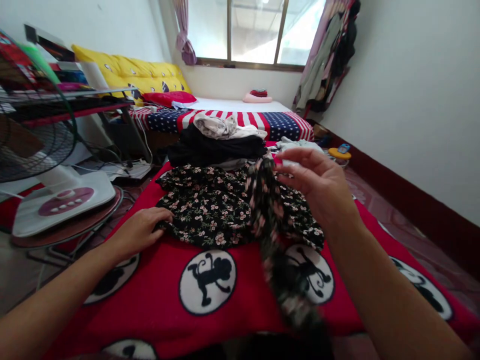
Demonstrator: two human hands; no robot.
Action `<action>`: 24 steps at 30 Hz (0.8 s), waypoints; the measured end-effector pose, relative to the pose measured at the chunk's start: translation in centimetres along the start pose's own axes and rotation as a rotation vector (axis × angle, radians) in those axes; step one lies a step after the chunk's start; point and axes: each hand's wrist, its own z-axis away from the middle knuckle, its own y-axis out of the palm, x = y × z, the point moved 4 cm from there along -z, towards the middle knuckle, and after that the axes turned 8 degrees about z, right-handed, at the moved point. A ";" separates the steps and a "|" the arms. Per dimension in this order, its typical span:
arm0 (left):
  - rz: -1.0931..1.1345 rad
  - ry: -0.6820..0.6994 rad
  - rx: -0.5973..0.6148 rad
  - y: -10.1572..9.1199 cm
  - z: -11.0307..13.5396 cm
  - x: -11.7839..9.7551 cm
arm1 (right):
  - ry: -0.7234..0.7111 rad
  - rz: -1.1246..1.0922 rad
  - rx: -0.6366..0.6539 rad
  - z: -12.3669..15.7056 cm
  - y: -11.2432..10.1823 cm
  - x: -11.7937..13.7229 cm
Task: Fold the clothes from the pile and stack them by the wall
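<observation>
A black garment with small pink flowers (212, 205) lies spread on a red cloth (161, 295) printed with white circles and dark monkey figures. At its left edge, my left hand (144, 227) has its fingers curled on the fabric. My right hand (318, 182) is raised over the garment's right side, closed at the fingertips on a long floral strip (268, 215) of the same cloth. That strip hangs toward me and is blurred by motion at its lower end. Whether it is a sleeve or a tie, I cannot tell.
Behind the garment are piled black clothes (217, 147) and a whitish garment (225, 126). A pale garment (298, 145) lies at the back right. An electric fan (62, 200) stands on a stool at left. Beyond is a bed (232, 119); clothes (326, 55) hang by the window.
</observation>
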 end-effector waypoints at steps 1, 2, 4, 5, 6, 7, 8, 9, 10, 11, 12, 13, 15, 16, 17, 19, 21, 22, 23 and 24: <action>0.017 -0.017 -0.018 0.0 0.1 0.2 | -0.017 -0.021 -0.191 -0.8 -1.7 -1.2; 0.034 -0.037 -0.040 -0.1 0.2 0.5 | -0.028 -0.026 -0.335 -1.1 -3.2 -2.6; 0.057 -0.073 -0.091 0.0 0.7 1.3 | 0.016 0.021 -0.522 -0.2 -5.6 -5.7; 0.058 -0.095 -0.116 0.0 1.1 1.8 | 0.084 0.082 -0.549 0.8 -6.5 -7.2; 0.050 -0.116 -0.138 0.1 1.4 2.3 | 0.167 0.168 -0.531 2.0 -7.2 -8.7; 0.036 -0.133 -0.155 0.1 1.8 2.7 | 0.244 0.262 -0.471 3.4 -7.7 -10.1; 0.021 -0.147 -0.173 0.0 2.1 3.1 | 0.303 0.355 -0.373 4.9 -8.0 -11.2; 0.002 -0.163 -0.192 -0.1 2.3 3.5 | 0.328 0.451 -0.255 6.4 -8.2 -12.1; -0.017 -0.180 -0.210 -0.2 2.5 3.7 | 0.323 0.540 -0.127 7.7 -8.2 -12.7; -0.035 -0.198 -0.229 -0.4 2.7 4.0 | 0.293 0.623 -0.008 8.9 -8.1 -13.2; -0.046 -0.221 -0.247 -0.6 2.7 4.2 | 0.245 0.699 0.090 9.9 -8.1 -13.6; -0.050 -0.253 -0.264 -0.8 2.7 4.4 | 0.187 0.764 0.162 10.6 -8.1 -13.8; -0.025 -0.324 -0.283 -1.3 2.6 4.7 | 0.081 0.845 0.211 11.3 -8.5 -14.2; 0.001 -0.361 -0.296 -1.6 2.5 4.9 | 0.039 0.868 0.197 11.3 -9.0 -14.3; 0.027 -0.396 -0.314 -2.0 2.5 5.0 | 0.010 0.888 0.170 11.2 -9.6 -14.3; 0.087 -0.423 -0.358 -2.9 2.4 5.1 | -0.014 0.930 0.097 10.5 -11.2 -13.9; 0.118 -0.356 -0.406 -4.1 2.4 4.8 | -0.038 0.980 0.045 9.6 -12.9 -13.0; 0.111 -0.286 -0.418 -4.7 2.4 4.4 | -0.062 1.008 0.039 9.3 -13.6 -12.2; 0.090 -0.200 -0.419 -5.2 2.5 3.9 | -0.099 1.037 0.045 9.0 -14.3 -11.4; 0.061 -0.108 -0.403 -5.6 2.6 3.4 | -0.146 1.064 0.062 8.8 -14.8 -10.6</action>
